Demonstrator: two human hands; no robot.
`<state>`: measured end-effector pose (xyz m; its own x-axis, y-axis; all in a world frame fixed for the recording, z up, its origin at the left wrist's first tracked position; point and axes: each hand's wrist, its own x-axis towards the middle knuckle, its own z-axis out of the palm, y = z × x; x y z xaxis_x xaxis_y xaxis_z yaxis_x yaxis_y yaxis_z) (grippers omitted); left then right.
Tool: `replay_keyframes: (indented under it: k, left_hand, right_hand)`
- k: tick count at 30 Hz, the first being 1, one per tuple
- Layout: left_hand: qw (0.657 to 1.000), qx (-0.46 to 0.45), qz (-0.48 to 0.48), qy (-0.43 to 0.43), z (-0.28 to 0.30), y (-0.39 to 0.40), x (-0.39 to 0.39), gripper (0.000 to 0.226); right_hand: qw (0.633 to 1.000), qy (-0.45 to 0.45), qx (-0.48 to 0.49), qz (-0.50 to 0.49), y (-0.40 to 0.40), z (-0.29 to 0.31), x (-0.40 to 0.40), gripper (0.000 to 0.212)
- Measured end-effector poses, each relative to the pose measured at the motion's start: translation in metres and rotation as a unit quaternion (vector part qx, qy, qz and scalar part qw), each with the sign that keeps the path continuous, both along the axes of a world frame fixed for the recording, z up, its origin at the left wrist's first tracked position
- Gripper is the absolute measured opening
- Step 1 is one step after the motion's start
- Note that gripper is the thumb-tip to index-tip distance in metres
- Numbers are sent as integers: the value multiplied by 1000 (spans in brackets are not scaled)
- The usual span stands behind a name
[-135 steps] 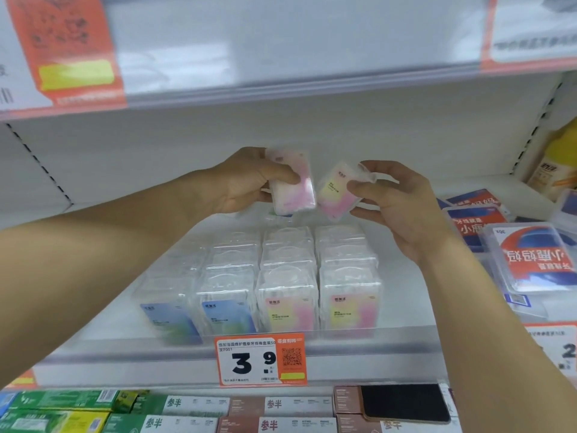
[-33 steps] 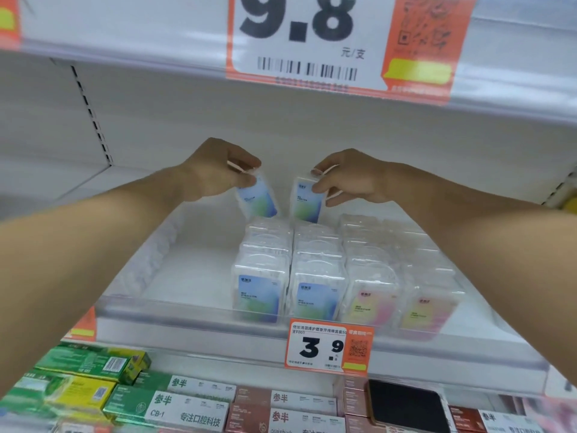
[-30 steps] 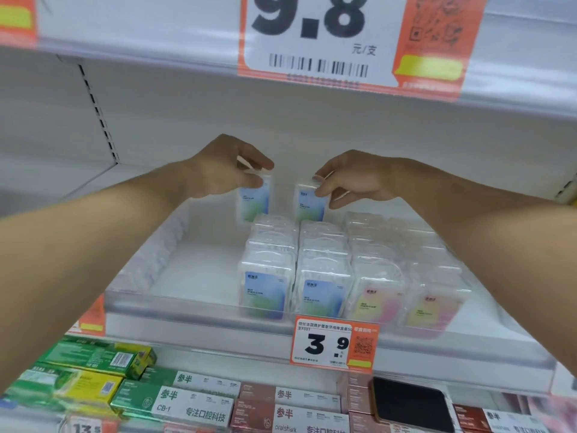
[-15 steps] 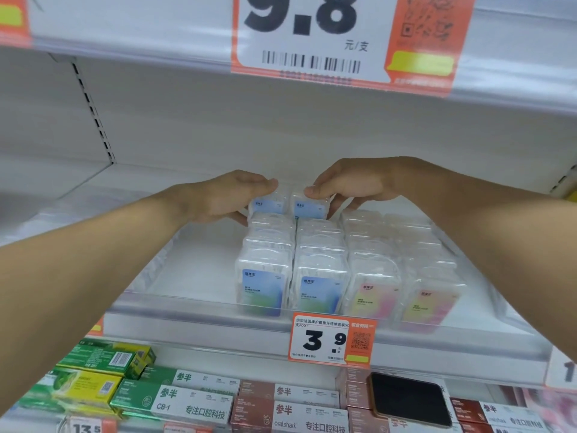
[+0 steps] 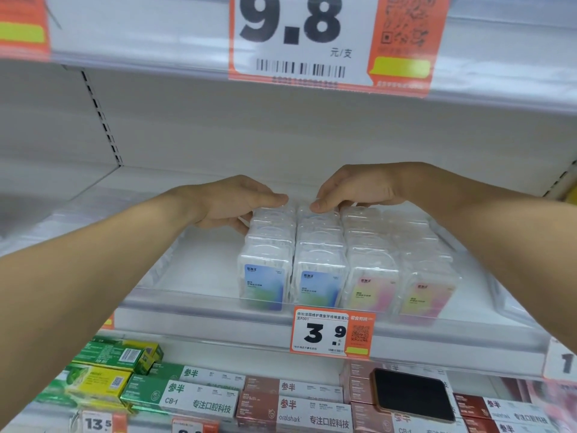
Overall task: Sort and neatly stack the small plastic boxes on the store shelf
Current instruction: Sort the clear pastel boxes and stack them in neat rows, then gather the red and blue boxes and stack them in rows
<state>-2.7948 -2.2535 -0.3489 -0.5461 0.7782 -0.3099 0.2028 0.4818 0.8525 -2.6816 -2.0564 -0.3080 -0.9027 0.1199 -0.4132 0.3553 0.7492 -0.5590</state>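
Four rows of small clear plastic boxes stand on the white shelf. The two left rows carry blue labels, the two right rows pink-yellow labels. My left hand grips the rearmost box of the far-left blue row, thumb over its top and fingers at its left side. My right hand grips the rearmost box of the second blue row, thumb on its top, fingers hidden behind it. Both boxes sit level with their rows.
A clear front rail bears an orange 3.9 price tag. The shelf above carries a large 9.8 tag. Below lie green and brown toothpaste cartons and a black flat object. Bare shelf lies left of the rows.
Both hands came down from above the rows with a blue-label box each. The two boxes now sit at the back of the two blue rows.
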Motion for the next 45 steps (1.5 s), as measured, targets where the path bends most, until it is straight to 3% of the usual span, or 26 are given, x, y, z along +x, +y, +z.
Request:
replay_keyframes:
  k: [5, 10, 16, 20, 24, 29, 34, 37, 39, 41, 45]
  left_hand:
    - [1000, 11, 13, 3, -2, 1, 6, 30]
    - [999, 22, 40, 9, -7, 7, 14, 26]
    - [998, 5, 55, 7, -5, 5, 16, 38]
    - [986, 18, 70, 149, 2, 6, 19, 29]
    - [954, 44, 1, 296, 16, 14, 35, 25]
    - [918, -67, -87, 380, 24, 42, 59, 34]
    - [902, -113, -88, 407, 27, 52, 62, 28]
    - [889, -109, -63, 441, 34, 55, 68, 36]
    - [883, -62, -32, 464, 40, 62, 84, 34]
    - [880, -3, -11, 474, 46, 76, 112, 26]
    - [865, 139, -20, 481, 45, 117, 195, 17]
  right_hand:
    - [1000, 16, 17, -3, -3, 0, 5, 29]
    - [998, 22, 52, -31, -3, 2, 17, 62]
    - [980, 138, 65, -128, 12, 4, 50, 60]
    - [959, 163, 119, -200, 25, 4, 96, 61]
    - [946, 136, 107, -274, 34, -11, 127, 53]
    - [930, 150, -5, -336, 29, -35, 139, 38]
    - [923, 179, -62, -336, 30, -42, 147, 46]
    - [895, 233, -100, -368, 41, -39, 165, 51]
    - [844, 323, -120, -410, 55, -38, 187, 46]
    - [788, 411, -67, -454, 72, -40, 216, 37]
    - [723, 470, 81, -501, 96, -55, 270, 21]
